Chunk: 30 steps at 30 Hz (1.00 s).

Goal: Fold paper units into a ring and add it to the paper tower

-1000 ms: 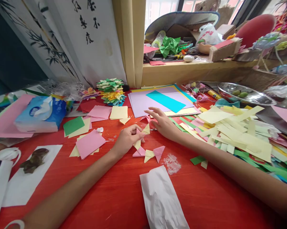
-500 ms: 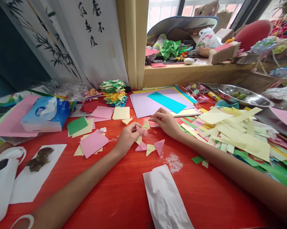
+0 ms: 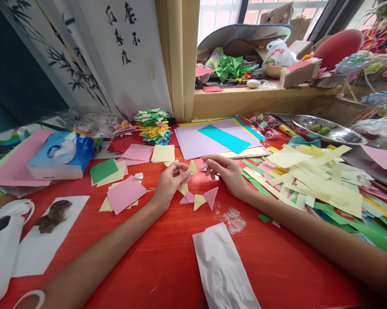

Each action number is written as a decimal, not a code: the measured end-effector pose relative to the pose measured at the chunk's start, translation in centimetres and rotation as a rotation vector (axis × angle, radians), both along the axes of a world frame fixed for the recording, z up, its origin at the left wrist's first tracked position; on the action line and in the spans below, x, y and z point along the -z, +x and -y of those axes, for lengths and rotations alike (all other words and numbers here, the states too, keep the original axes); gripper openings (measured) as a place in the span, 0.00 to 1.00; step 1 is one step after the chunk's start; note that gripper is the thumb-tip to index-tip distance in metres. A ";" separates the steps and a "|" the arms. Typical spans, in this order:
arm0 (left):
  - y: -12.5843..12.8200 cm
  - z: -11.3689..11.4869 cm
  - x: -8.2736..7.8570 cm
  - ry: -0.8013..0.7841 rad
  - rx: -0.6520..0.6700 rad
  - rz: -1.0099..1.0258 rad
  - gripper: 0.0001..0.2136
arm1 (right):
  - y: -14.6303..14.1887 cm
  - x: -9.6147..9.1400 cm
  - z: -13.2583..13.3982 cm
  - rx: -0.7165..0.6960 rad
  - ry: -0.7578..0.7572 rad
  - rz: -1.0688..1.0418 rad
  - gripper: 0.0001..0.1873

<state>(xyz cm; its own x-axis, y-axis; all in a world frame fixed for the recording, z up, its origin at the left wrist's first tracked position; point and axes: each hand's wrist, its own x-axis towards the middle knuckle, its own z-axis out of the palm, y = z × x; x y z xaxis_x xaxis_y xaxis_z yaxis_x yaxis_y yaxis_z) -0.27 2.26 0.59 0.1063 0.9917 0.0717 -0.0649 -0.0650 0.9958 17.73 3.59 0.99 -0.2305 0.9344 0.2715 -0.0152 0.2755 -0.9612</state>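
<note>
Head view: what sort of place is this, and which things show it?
Likely a papercraft corner, perhaps at home: a red table bears pink and yellow folded pieces, a heap of paper strips and a colourful paper stack.

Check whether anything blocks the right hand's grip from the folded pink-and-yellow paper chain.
Nothing visible stands between the right hand and the folded pink-and-yellow paper chain in the left hand.

Left fingers (image 3: 182,168) part-hide paper chain (image 3: 199,201); crumpled sheet (image 3: 223,264) cropped.
</note>
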 end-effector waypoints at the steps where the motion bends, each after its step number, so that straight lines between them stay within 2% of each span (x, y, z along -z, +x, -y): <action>1: 0.0 0.0 0.0 -0.002 0.008 0.010 0.09 | -0.1 0.0 0.0 -0.008 0.002 -0.020 0.14; 3: 0.0 0.0 0.1 -0.004 0.026 0.018 0.12 | -0.2 0.0 0.1 -0.026 0.011 -0.057 0.13; 7: -0.1 0.1 0.3 -0.014 0.056 -0.023 0.15 | -0.5 -0.2 0.4 -0.057 0.003 -0.100 0.25; 11: -0.1 0.2 0.2 -0.005 0.073 -0.037 0.10 | -0.5 -0.6 0.6 -0.087 0.008 -0.032 0.10; 22: 0.0 0.4 -0.2 0.097 -0.041 0.046 0.06 | -0.4 -0.1 0.5 -0.092 0.130 -0.091 0.05; 26: 0.1 0.5 -0.4 0.184 -0.083 0.102 0.05 | 0.1 -1.4 0.4 -0.051 0.195 -0.026 0.06; 30: 0.1 0.6 -0.7 0.272 -0.093 0.126 0.04 | 0.5 -3.6 1.0 -0.005 0.338 0.224 0.11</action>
